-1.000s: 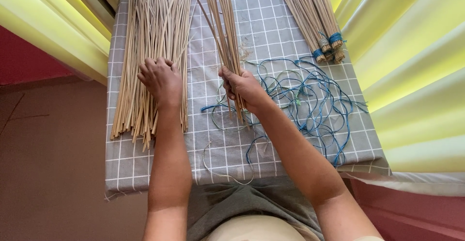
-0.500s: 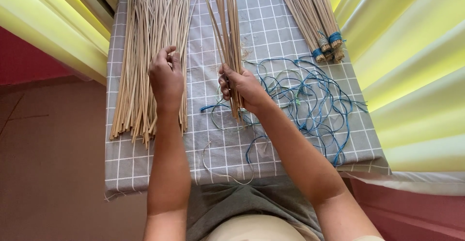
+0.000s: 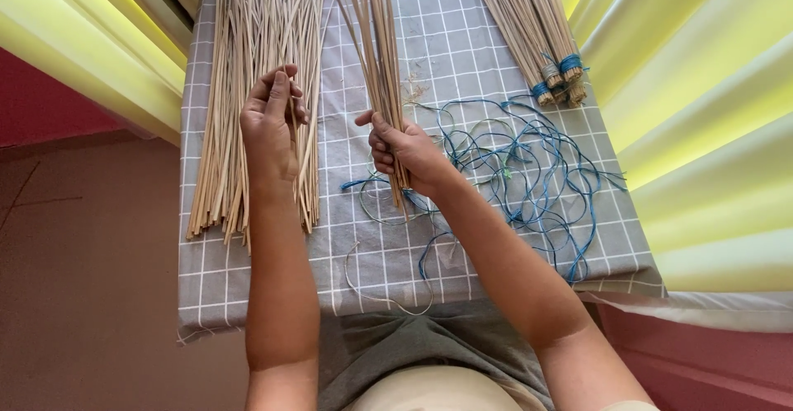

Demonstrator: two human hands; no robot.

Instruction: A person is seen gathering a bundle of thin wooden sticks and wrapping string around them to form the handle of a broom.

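Right hand (image 3: 406, 148) is clenched around a thin bunch of pale straw-coloured sticks (image 3: 376, 39), gripping it near its lower end so that the short stub of the bunch pokes out below the fist while the long part fans upward and away over the bench (image 3: 462, 39), which is covered with a grey cloth with a white grid. The thumb lies across the front of the bunch and the fingers are curled tight behind it.

Left hand (image 3: 271, 123) is raised over a wide loose pile of the same pale sticks (image 3: 223, 114) lying flat on the left part of the cloth. Its fingers are half bent and drawn together, and a few sticks seem pinched at the fingertips, though how firmly I cannot tell.

Just right of the right hand lies a tangle of thin blue cord (image 3: 537, 163), spread loosely over the cloth. Farther up, near the right edge, rest tied bundles of sticks bound with blue cord (image 3: 549, 56), well apart from both hands.
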